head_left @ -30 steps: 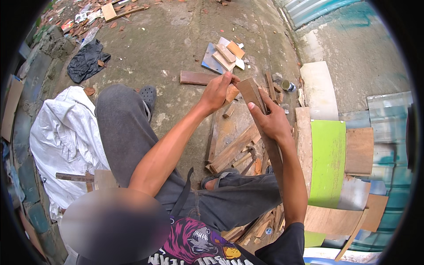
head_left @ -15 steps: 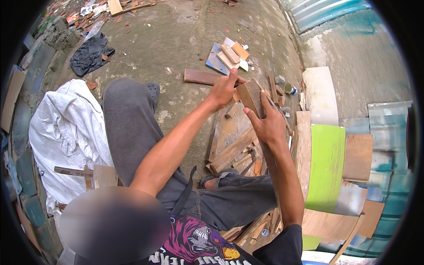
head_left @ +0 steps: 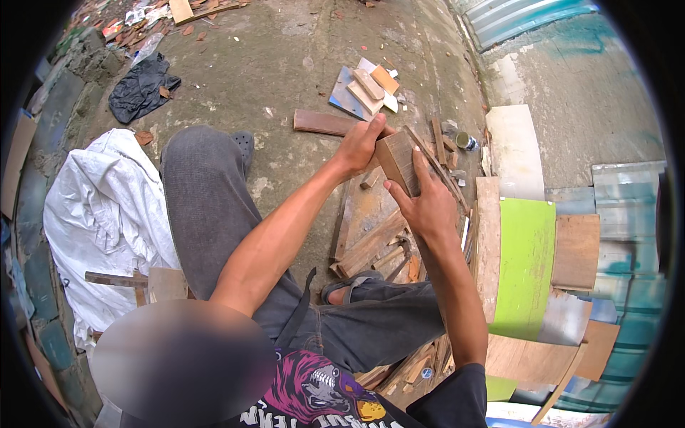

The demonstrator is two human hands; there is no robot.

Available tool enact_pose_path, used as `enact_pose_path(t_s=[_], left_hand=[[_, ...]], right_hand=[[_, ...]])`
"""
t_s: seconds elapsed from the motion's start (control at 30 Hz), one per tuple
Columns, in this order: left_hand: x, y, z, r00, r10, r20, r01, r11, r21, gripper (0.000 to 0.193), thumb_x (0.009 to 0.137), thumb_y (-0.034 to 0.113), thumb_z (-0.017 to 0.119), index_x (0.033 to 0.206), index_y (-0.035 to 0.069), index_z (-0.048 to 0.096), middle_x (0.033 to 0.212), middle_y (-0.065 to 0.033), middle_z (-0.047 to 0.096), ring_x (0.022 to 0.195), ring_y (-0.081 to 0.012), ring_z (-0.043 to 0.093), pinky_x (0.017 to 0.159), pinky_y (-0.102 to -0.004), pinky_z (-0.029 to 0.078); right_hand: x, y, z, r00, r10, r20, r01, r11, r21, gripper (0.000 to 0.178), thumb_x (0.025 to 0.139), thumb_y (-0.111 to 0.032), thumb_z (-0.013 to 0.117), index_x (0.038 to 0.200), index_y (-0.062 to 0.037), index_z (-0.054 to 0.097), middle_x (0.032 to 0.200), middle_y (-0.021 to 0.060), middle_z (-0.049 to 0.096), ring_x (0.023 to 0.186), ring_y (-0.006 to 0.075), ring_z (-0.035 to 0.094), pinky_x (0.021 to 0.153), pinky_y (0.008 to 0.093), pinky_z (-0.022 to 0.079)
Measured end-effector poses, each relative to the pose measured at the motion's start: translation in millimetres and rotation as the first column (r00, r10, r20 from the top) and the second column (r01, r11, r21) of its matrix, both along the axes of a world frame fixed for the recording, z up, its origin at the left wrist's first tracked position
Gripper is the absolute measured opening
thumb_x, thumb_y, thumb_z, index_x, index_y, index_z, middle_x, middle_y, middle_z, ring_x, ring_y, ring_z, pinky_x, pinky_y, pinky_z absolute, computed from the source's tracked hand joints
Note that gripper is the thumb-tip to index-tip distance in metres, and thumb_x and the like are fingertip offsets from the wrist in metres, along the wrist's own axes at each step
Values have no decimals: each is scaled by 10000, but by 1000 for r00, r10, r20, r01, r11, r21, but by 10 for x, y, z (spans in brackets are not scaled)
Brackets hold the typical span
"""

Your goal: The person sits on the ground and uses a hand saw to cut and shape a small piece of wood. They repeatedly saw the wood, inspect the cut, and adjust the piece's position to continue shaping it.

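Note:
A brown wooden board (head_left: 397, 158) is held up in front of me, its near part hidden under my right forearm. My left hand (head_left: 359, 148) is closed at the board's far left edge, thumb raised; its fingers are partly hidden. Thumb and forefinger of my right hand (head_left: 428, 205) lie spread over the board's face, gripping it around the side. Behind my left hand, a reddish-brown plank (head_left: 321, 123) lies on the ground. Below the hands is a low wooden work surface (head_left: 374, 207) with offcuts and what looks like a hammer (head_left: 404, 255).
Small wood pieces (head_left: 367, 87) are stacked beyond my hands. An open tin can (head_left: 466, 140) stands at their right. Leaning panels, one bright green (head_left: 526, 264), line the right side. A white sack (head_left: 114, 214) and a black plastic bag (head_left: 145, 87) lie at the left.
My right hand has shifted slightly left across the board, and the board's far end has tilted a little. My left hand stays at the board's edge.

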State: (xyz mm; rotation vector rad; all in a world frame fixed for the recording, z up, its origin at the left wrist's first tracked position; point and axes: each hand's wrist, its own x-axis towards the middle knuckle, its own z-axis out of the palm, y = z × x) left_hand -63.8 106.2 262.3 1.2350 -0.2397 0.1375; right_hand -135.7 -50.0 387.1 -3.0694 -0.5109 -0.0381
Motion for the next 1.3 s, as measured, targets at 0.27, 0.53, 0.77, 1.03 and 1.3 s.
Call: enact_pose_path(t_s=[0.27, 0.53, 0.77, 1.03, 1.3], left_hand=[[-66, 52, 5, 998, -65, 6, 65, 996, -68, 815, 1019, 640, 294, 1173, -64, 673, 1041, -135, 711, 954, -186, 628, 880, -334, 476], [-55, -14, -49, 995, 45, 92, -47, 999, 21, 746, 1023, 616, 327, 1016, -40, 682, 896, -124, 685, 852, -200, 613, 799, -346, 477], [-40, 40, -16, 995, 47, 93, -56, 994, 93, 627, 996, 498, 360, 976, -52, 661, 844, -141, 645, 802, -206, 577, 758, -366, 454], [-22, -28, -33, 986, 117, 118, -121, 992, 24, 547, 986, 459, 410, 867, -45, 585, 772, -105, 582, 758, -190, 510, 732, -366, 436], [-44, -24, -60, 992, 66, 104, -75, 994, 85, 548, 994, 474, 381, 793, -13, 535, 720, -62, 506, 729, -162, 462, 698, -364, 413]], right_hand=[[30, -10, 0, 1000, 10, -28, -8, 999, 49, 906, 829, -557, 733, 1542, -122, 381, 1191, 303, 634, 974, 443, 691, 775, 482, 572], [-160, -105, 64, 997, 71, -33, -71, 997, 4, 974, 843, -509, 736, 1597, -151, 234, 1417, 319, 472, 1215, 470, 576, 895, 504, 544], [-779, -442, -155, 982, -33, 186, 66, 982, -175, 952, 827, -462, 766, 1600, -246, 255, 1320, 276, 538, 1057, 427, 634, 801, 498, 554], [-776, -685, -89, 988, 92, 124, -74, 987, -139, 1042, 710, -221, 834, 1591, -277, 281, 1061, 221, 598, 870, 401, 659, 704, 470, 563], [-722, -789, -17, 990, 112, 84, -97, 982, -161, 1077, 687, -212, 850, 1590, -303, 270, 1068, 224, 598, 831, 395, 660, 704, 477, 565]])
